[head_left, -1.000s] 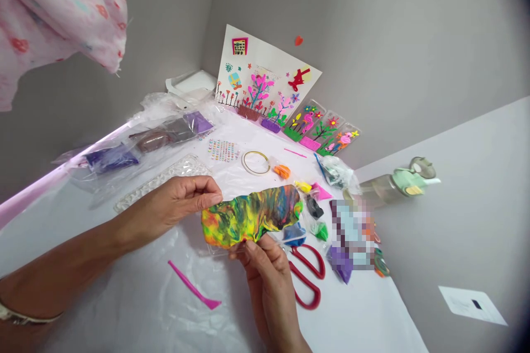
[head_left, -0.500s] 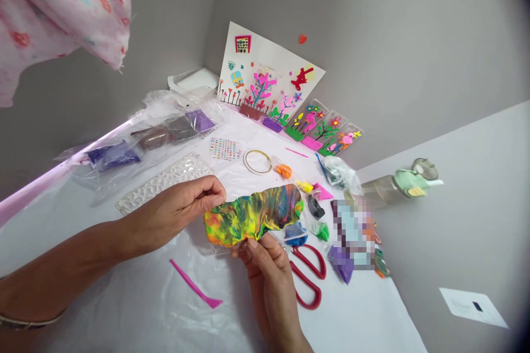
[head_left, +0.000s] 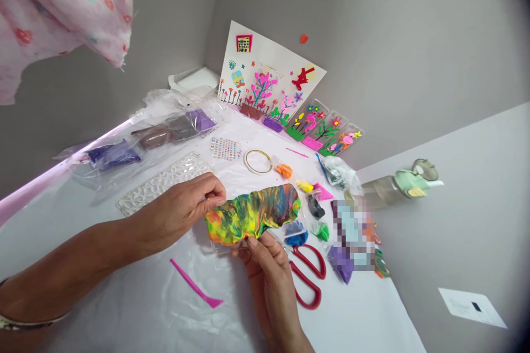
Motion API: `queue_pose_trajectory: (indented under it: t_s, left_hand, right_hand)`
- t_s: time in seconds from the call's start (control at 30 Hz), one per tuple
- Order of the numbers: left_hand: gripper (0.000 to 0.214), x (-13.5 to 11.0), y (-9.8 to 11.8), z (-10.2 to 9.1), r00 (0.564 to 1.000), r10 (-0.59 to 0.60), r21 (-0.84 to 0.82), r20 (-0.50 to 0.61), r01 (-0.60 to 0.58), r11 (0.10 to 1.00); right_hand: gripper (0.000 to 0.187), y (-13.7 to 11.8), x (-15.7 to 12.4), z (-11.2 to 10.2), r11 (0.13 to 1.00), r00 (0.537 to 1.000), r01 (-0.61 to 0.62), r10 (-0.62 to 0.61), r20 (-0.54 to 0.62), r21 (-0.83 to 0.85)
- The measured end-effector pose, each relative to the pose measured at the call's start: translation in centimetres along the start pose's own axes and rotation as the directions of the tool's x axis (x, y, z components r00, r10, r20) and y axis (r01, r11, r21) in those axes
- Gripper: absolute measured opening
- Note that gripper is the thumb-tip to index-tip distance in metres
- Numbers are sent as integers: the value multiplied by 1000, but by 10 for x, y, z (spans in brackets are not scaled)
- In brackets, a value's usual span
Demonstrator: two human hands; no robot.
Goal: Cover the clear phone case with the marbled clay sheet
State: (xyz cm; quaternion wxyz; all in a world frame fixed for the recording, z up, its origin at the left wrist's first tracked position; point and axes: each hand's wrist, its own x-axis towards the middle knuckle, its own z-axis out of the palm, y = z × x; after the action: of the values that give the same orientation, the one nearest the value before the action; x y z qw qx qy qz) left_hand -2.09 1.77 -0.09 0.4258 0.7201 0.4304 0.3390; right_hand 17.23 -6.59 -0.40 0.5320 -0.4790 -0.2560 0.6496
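A flat slab of marbled, many-coloured clay point(head_left: 253, 214) is held just above the white table. My left hand point(head_left: 182, 210) pinches its left end between thumb and fingers. My right hand point(head_left: 265, 265) grips its lower edge from below, fingers closed. Under the slab lies a clear plastic sheet point(head_left: 223, 248). A pink plastic clay tool point(head_left: 194, 285) lies on the table below my left hand.
Red-handled scissors point(head_left: 308, 278) lie right of my right hand. Small clay lumps in bags point(head_left: 314, 207), a tape ring point(head_left: 257, 161), a sticker sheet point(head_left: 224, 149), a clear textured tray point(head_left: 161, 182) and bagged clay point(head_left: 114, 154) surround them. Clay pictures point(head_left: 269, 83) lean on the wall.
The clay slab has been squeezed slightly shorter and its top edge is more rippled. Both hands keep their hold.
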Motion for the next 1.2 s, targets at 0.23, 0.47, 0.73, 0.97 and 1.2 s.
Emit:
queue_pose_trajectory:
  t_s: [0.23,0.47,0.73,0.97,1.2]
  left_hand:
    - [40,-4,9,-5,991,-115,-130,69,123,984]
    - [41,-3,6,-14,983,-150,-207,101,168,964]
    - [31,-6,2,-19,931,-89,-634,353,308,709]
    - [22,-2,9,-22,925,-92,-551,368,296,781]
    - [23,-1,14,-19,932,-134,-490,336,295,820]
  right_hand:
    - [12,-2,-2,1,1000,1000,-2,2,12,29]
    - [11,-4,-3,1,998,1000,24,-24,13,50]
    - [9,-5,0,0,995,1000,4,-7,28,99]
    - [9,-5,-1,2,994,998,-8,1,66,106]
    - [10,-4,0,0,995,999,5,-8,31,99]
